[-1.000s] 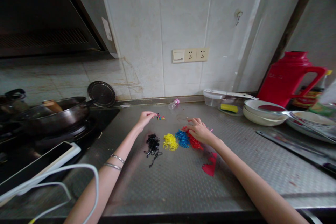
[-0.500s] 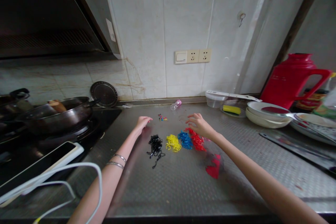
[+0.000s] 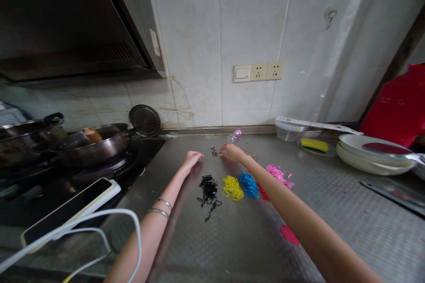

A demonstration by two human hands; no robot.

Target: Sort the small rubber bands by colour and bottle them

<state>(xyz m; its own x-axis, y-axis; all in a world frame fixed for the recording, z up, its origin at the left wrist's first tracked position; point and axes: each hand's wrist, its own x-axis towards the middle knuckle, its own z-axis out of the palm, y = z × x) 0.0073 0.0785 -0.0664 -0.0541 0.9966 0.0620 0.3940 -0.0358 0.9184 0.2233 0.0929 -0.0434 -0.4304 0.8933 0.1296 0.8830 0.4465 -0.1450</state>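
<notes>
My right hand reaches to a small mixed-colour heap of rubber bands, its fingertips pinched at the heap's right edge; what lies between them is too small to make out. Left of the heap, my left hand rests low over the counter, fingers curled together, their contents hidden. Nearer me lie a black pile of rubber bands, a yellow pile and a blue pile. A red pile is mostly covered by my right forearm. Beyond that forearm spreads a pink pile.
A small clear bottle with a pink cap lies near the wall. At left are a stove with pans, a phone-like device and a white cable. Bowls, a yellow sponge and a knife lie right.
My right hand has moved left and down from above the red pile to the mixed heap, its fingers closing. The pink pile has come into view. My left hand stays beside the heap.
</notes>
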